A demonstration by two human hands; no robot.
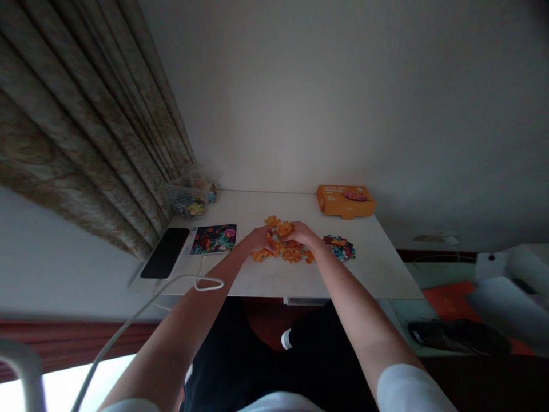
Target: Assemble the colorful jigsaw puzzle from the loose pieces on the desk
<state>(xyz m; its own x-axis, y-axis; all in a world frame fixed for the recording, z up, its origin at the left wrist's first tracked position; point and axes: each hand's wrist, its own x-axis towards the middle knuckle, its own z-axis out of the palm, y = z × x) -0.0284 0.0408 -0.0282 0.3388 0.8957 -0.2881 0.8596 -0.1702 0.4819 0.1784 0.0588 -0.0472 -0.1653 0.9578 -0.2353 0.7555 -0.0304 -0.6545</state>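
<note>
Both hands meet over the orange pieces (292, 253) around the middle of the table (274, 284), somewhat closer to its near edge than to its far one. The left hand (259, 238) reaches in at the pile's left side, the right hand (302, 232) at its upper right, fingers curled in among the pieces; from here I can't tell whether either one is pinching any. A few orange pieces lie loose around the fingers. Just beyond the right wrist, toward the table's right edge, sits a clump of dark, many-coloured pieces (342, 253), with an orange one on it. The orange box (346, 203) stands at the far right corner. Left of the left hand lies a colourful picture sheet (213, 239), then a flat black device (165, 253) along the left edge. A clear bag (187, 197) of pieces slumps at the far left corner, against the curtain (86, 114). A white cable (128, 327) loops across the near left corner.
</note>
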